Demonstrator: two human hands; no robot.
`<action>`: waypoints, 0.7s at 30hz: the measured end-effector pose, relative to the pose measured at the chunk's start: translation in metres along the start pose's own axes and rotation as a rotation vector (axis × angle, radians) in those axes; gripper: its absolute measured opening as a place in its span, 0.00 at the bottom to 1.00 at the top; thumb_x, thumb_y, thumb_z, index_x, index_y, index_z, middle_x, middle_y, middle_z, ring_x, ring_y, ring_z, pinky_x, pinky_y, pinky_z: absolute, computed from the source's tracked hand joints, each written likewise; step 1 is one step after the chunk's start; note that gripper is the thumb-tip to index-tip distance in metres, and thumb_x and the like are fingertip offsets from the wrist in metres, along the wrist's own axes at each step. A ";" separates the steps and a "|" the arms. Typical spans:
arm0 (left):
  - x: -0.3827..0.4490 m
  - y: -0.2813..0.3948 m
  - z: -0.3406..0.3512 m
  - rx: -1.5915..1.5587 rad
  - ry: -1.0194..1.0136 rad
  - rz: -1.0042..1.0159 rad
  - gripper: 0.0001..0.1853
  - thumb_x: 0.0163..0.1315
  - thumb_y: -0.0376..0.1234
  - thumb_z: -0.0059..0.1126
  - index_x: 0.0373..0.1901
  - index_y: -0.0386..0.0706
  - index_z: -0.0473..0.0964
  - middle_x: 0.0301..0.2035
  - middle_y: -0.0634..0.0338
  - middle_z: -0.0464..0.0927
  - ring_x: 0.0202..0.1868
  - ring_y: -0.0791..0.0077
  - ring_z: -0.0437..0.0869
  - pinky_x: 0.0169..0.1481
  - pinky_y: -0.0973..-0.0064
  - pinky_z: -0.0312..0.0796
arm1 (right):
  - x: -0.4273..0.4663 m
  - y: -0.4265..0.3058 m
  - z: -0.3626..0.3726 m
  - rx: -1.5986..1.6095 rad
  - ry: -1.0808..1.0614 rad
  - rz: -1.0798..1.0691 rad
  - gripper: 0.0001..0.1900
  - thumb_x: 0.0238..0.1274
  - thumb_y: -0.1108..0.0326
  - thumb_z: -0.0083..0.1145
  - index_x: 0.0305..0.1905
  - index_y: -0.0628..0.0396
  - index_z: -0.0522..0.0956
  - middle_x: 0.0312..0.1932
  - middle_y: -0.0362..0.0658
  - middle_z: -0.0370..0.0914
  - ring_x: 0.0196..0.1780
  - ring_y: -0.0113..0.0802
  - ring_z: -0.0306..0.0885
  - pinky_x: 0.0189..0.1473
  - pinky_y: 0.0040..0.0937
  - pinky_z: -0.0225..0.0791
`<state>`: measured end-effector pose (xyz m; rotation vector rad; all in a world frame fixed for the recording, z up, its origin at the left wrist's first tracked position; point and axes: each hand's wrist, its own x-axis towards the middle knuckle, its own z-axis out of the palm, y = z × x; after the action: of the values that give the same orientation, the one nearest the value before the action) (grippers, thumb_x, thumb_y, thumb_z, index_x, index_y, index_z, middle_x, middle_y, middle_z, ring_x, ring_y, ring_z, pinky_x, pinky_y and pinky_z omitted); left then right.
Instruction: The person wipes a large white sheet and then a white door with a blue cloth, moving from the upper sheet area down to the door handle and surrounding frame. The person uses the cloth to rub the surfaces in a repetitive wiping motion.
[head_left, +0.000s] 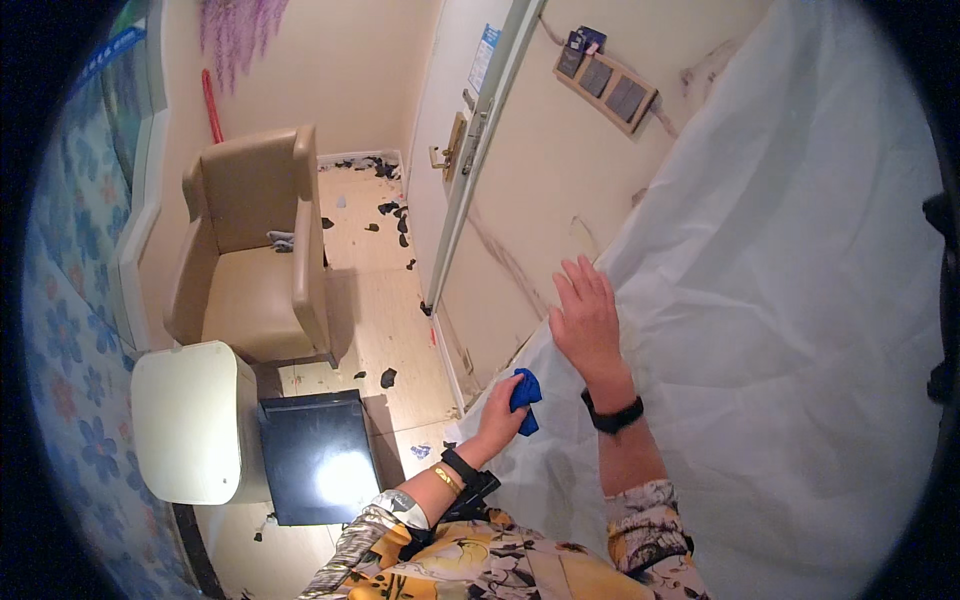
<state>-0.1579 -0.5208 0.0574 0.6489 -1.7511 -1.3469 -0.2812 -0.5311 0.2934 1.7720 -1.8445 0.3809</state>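
Observation:
A crumpled blue cloth (529, 394) is held in my left hand (499, 422), low in front of my body. My right hand (589, 324) reaches forward with its fingers extended and nothing in its grasp. Its fingertips lie over the border between a large, creased white sheet (750, 315) and the beige, marble-patterned wall (517, 232). Whether the palm touches the sheet is hard to tell. The sheet spreads across the whole right side of the view, and what lies behind it is hidden.
A switch panel (606, 88) is on the wall beside a white door (442, 112) with a brass-coloured handle. To the left stand a tan armchair (251, 277), a white rounded bin-like container (187, 424) and a black box-like object (319, 450). Dark scraps (388, 377) litter the floor.

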 end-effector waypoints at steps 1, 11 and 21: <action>0.004 0.002 -0.001 -0.009 0.000 0.003 0.34 0.52 0.22 0.64 0.65 0.40 0.68 0.57 0.45 0.74 0.61 0.46 0.76 0.67 0.61 0.70 | 0.010 0.007 0.002 -0.052 0.008 0.008 0.23 0.55 0.68 0.59 0.57 0.61 0.77 0.68 0.49 0.71 0.78 0.46 0.58 0.78 0.51 0.48; 0.094 0.038 0.009 0.033 0.138 0.142 0.37 0.56 0.23 0.63 0.70 0.40 0.64 0.60 0.46 0.74 0.61 0.54 0.78 0.65 0.64 0.71 | -0.011 0.046 0.029 -0.252 0.059 0.118 0.24 0.56 0.66 0.59 0.59 0.63 0.77 0.71 0.48 0.68 0.80 0.43 0.55 0.79 0.49 0.45; 0.217 0.109 -0.015 0.008 0.291 0.545 0.37 0.59 0.19 0.59 0.72 0.38 0.63 0.65 0.44 0.69 0.66 0.52 0.72 0.70 0.64 0.66 | -0.006 0.036 0.027 -0.041 0.211 0.155 0.18 0.58 0.73 0.57 0.54 0.59 0.80 0.63 0.46 0.77 0.75 0.44 0.65 0.75 0.53 0.52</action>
<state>-0.2535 -0.6685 0.2260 0.3141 -1.5447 -0.8243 -0.3215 -0.5378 0.2736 1.5045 -1.8288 0.5630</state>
